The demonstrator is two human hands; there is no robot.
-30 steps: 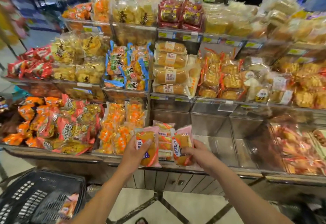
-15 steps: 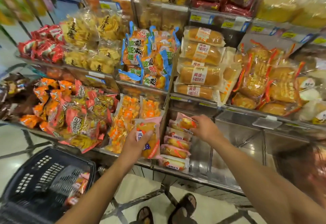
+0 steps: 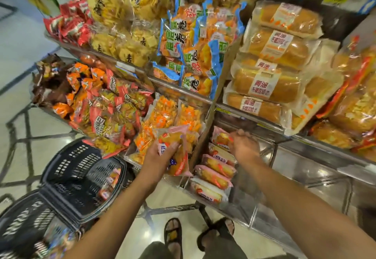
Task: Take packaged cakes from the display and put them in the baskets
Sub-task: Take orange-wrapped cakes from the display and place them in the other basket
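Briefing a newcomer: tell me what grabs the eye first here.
The left hand grips a pink-wrapped cake at centre, while the right hand reaches the row of pink packs in the steel bin. Stacked bread loaves fill the upper right; black baskets sit lower left.

Single head-worn wide-angle view, tilted steeply down, facing the display shelves (image 3: 305,167), close in front

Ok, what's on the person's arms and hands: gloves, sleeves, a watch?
Nothing is worn on them. The left hand and right hand are ungloved, with no ring that I can make out; the right one is motion-blurred. The left forearm and right forearm are bare to the frame's edge: no sleeve, watch or bracelet in view.
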